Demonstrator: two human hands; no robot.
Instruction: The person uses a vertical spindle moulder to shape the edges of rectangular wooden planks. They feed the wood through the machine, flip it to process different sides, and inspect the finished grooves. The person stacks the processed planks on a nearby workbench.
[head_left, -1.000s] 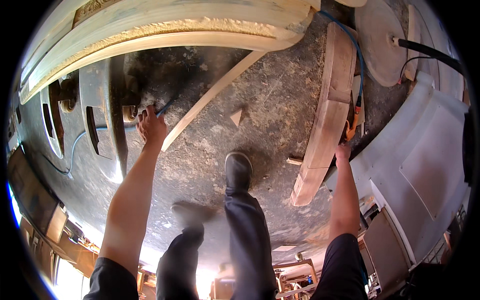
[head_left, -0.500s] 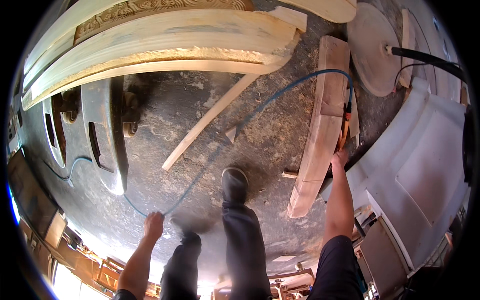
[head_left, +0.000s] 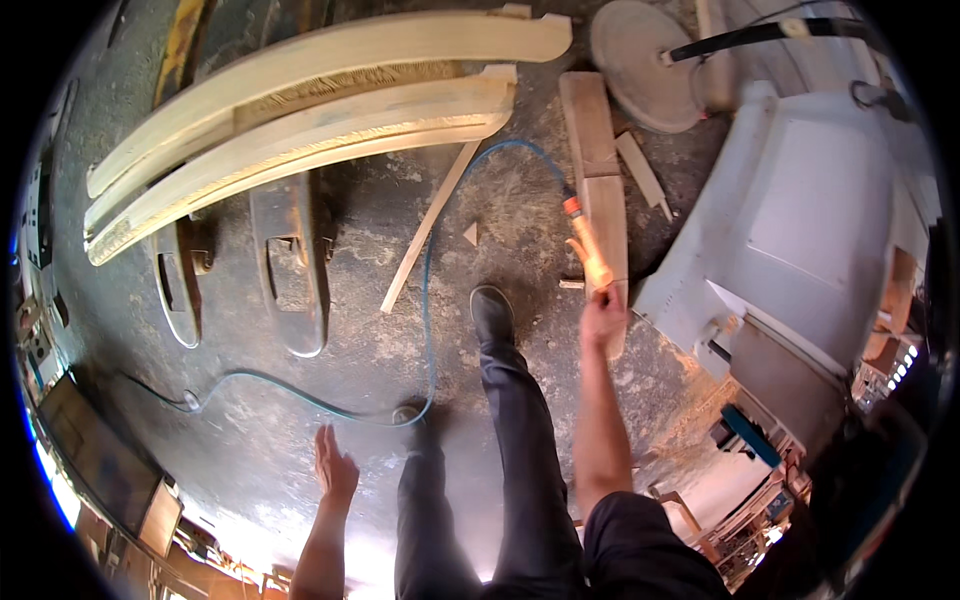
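Observation:
My right hand [head_left: 603,318] grips an orange air nozzle [head_left: 588,250] fixed to the end of a thin blue hose [head_left: 428,300]. The hose arcs up from the nozzle, drops across the dusty floor past my feet and trails off to the left. My left hand [head_left: 335,468] hangs open at my side above the floor, holding nothing. My dark shoe [head_left: 491,312] steps forward near the middle. Just behind the nozzle a long wooden plank [head_left: 598,190] lies on the floor.
Two long curved wooden beams [head_left: 300,130] rest on the forks of a pallet truck [head_left: 290,270] at the upper left. A thin wood strip [head_left: 432,225] and small offcuts lie on the floor. A grey machine table [head_left: 800,230] fills the right side, a round disc [head_left: 640,60] at top.
My left hand has let go of the hose near the pallet truck and dropped back to my side. My right hand has lifted the nozzle off the plank, and the hose now lies on the floor.

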